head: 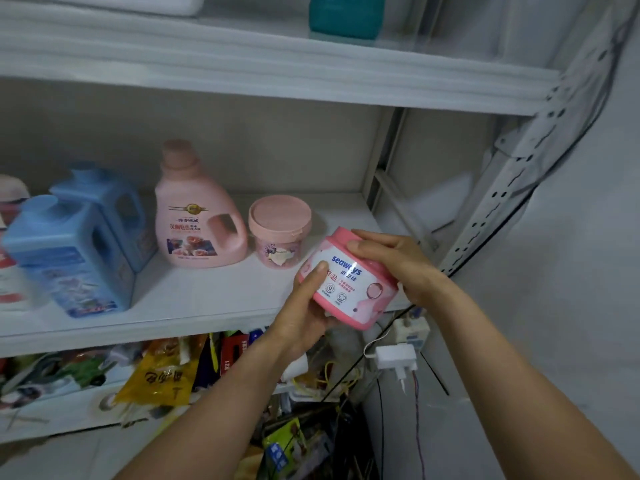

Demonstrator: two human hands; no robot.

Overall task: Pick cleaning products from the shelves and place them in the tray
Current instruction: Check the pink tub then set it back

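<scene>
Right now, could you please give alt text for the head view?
The left hand and right hand hold a tilted pink Seaways tub before a white shelf bearing a pink jar, a pink detergent bottle and two blue jugs.

pink round plastic tub (349, 289): deep pink lid and base; white label band with blue lettering, red characters and pale pink blotches
pale pink lidded plastic jar (280, 232): pink all over, purple and cream floral print on the side
pink handled detergent bottle (197, 216): gold emblem, rose picture on a dark strip
two light blue square plastic jugs (69, 258): busy blue printed labels
teal plastic container (346, 15): plain teal
white metal shelf (173, 296): plain white
yellow crinkled packet (162, 372): dark characters on yellow
</scene>
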